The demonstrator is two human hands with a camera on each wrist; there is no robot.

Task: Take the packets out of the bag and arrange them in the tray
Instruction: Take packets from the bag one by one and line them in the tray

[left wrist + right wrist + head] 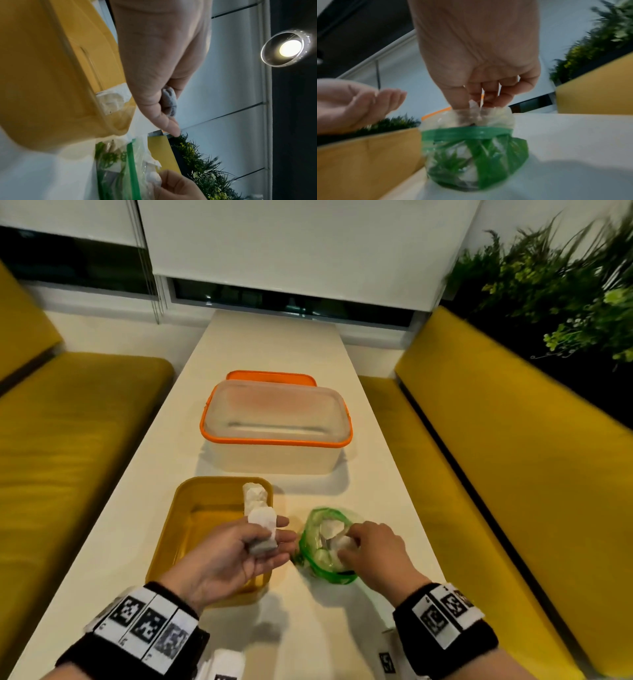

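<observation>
Left hand [236, 553] cradles one packet [262, 530]; right hand [371, 549] pinches another, seemingly, in bag [310, 546]

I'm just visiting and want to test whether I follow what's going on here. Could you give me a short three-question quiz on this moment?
1. True or false: the yellow tray already holds at least one packet in the tray.
2. Which hand reaches into the green bag? A) left hand B) right hand
3. Fill in: the left hand holds a white ____ over the tray.

Key: 1 true. 2 B. 3 packet.
</observation>
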